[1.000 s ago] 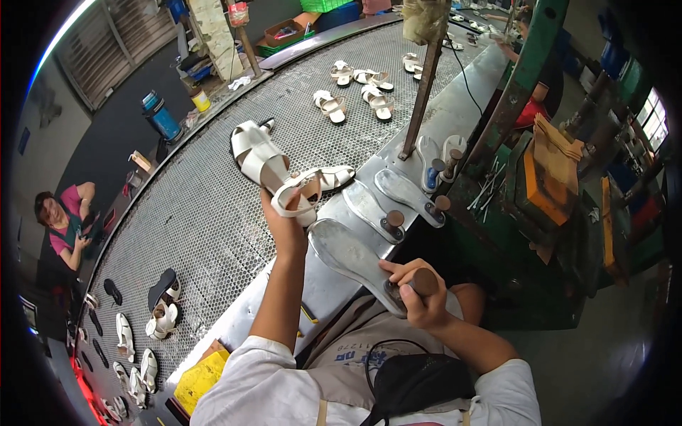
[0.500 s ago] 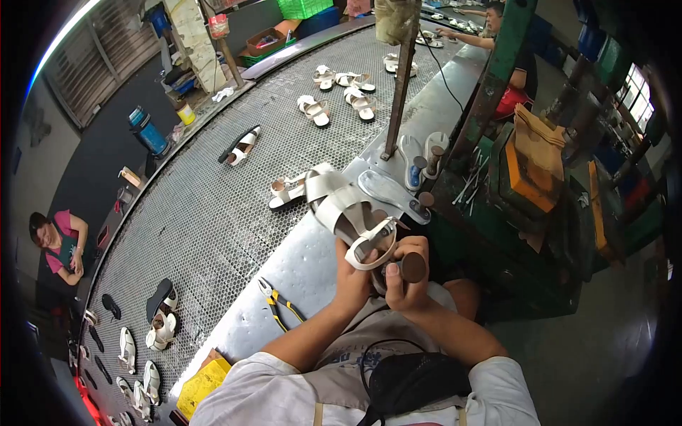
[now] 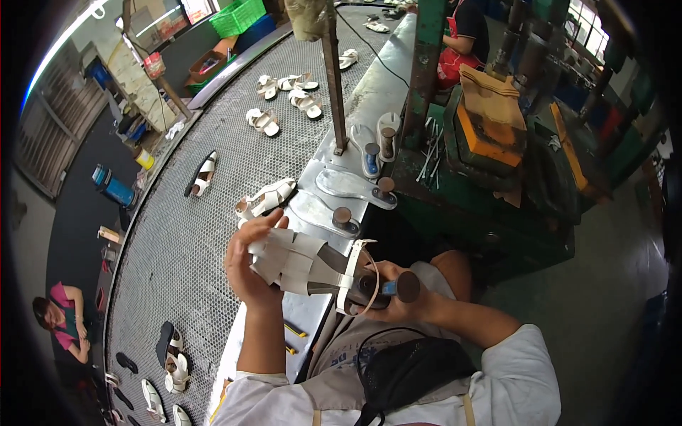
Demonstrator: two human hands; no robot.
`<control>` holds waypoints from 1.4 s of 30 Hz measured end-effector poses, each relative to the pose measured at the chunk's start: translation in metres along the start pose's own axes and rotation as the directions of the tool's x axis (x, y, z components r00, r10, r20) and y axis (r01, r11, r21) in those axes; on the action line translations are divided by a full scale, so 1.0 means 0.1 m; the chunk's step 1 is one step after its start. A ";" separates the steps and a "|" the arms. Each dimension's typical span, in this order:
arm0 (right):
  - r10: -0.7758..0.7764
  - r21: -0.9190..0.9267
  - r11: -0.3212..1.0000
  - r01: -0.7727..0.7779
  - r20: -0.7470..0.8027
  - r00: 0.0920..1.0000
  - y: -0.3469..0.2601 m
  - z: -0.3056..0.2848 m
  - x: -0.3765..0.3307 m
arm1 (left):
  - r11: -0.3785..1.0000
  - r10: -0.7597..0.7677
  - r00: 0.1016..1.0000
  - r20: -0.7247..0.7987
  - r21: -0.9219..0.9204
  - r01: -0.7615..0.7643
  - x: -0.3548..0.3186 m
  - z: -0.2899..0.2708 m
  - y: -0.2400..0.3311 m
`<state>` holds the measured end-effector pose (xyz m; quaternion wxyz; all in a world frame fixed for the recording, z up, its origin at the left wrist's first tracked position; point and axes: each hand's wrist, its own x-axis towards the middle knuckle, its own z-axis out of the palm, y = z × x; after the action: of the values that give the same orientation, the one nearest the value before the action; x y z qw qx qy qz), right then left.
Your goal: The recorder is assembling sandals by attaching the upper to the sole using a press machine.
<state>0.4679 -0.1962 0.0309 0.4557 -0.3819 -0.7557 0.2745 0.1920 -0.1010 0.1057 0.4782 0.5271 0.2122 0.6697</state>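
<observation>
A white strappy sandal [image 3: 291,263] is held sideways before my body, its toe to the left. My left hand [image 3: 249,266] is closed round the toe end. At the heel my right hand [image 3: 415,302] grips a shoe last with a blue post and a round brown knob [image 3: 408,286]; the last sits inside the sandal's open straps. A thin ankle strap [image 3: 348,277] loops round the heel end. Just beyond the sandal, metal shoe lasts [image 3: 348,186] with brown knobs lie on the metal ledge [image 3: 312,160]. Yellow plier handles [image 3: 295,331] show beside my left forearm.
A perforated conveyor table [image 3: 185,241] carries several white sandals [image 3: 263,122] and dark soles. A rusty upright post [image 3: 332,85] rises from the ledge. Right stands a green machine [image 3: 483,213] with an orange block [image 3: 490,135]. One person [image 3: 64,319] is at far left, another [image 3: 462,50] farther up.
The sandal has turned so its toe points left, and it is lower. My left hand has gone from the strap end to the toe. The view has shifted, and my left forearm now covers much of the pliers.
</observation>
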 end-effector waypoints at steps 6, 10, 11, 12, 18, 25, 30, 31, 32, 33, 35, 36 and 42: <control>0.093 0.016 0.996 -0.093 0.033 0.995 -0.08 -0.12 0.07 | 0.980 -0.195 0.952 -0.238 -0.083 0.180 -0.17 0.28 -0.41; 0.149 -0.082 0.987 -0.137 0.170 0.974 -0.10 -0.28 0.02 | 0.925 -0.356 0.869 -0.343 -0.260 0.277 -0.29 0.32 -0.62; 0.150 -0.086 0.987 -0.137 0.165 0.975 -0.13 -0.33 0.04 | 0.891 -0.434 0.820 -0.373 -0.315 0.328 -0.28 0.33 -0.65; 0.166 -0.117 0.982 -0.148 0.163 0.973 -0.20 -0.38 0.08 | 0.851 -0.508 0.764 -0.398 -0.370 0.373 -0.26 0.34 -0.67; 0.324 -0.168 0.941 -0.293 0.205 0.924 -0.26 -0.59 0.09 | 0.773 -0.607 0.778 -0.164 -0.349 0.530 -0.28 0.19 -0.85; 0.337 -0.128 0.942 -0.312 0.329 0.882 -0.34 -0.72 0.05 | 0.527 -0.784 0.566 0.256 -0.208 0.824 -0.18 -0.14 -0.77; 0.369 -0.161 0.929 -0.333 0.357 0.858 -0.24 -0.83 0.10 | 0.346 -0.868 0.470 0.160 -0.485 0.803 -0.36 0.04 -0.85; 0.405 -0.182 0.914 -0.362 0.417 0.813 -0.22 -0.86 0.11 | 0.347 -0.879 0.460 0.127 -0.492 0.799 -0.38 0.06 -0.88; 0.440 -0.204 0.897 -0.391 0.474 0.762 -0.20 -0.88 0.11 | 0.347 -0.889 0.448 0.094 -0.499 0.794 -0.40 0.05 -0.92; 0.445 -0.204 0.895 -0.397 0.468 0.763 -0.18 -0.89 0.08 | 0.350 -0.883 0.453 0.122 -0.472 0.809 -0.39 0.03 -0.95; 0.508 -0.110 0.848 -0.519 0.450 0.735 -0.12 -0.91 -0.02 | 0.329 -0.879 0.440 0.185 -0.432 0.840 -0.37 0.02 -0.98; 0.523 -0.110 0.838 -0.535 0.440 0.730 -0.05 -0.95 -0.10 | 0.309 -0.872 0.424 0.246 -0.396 0.865 -0.36 0.09 -0.98; 0.758 0.532 0.601 -0.597 -0.143 0.636 -0.03 -1.65 0.15 | 0.695 -0.614 0.781 0.114 0.547 0.467 -0.22 -0.02 -1.24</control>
<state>0.6105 -0.1748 0.1120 0.5150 -0.5746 -0.3709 0.5168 0.2413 -0.0638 -0.0036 0.5312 0.6345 0.4496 0.3364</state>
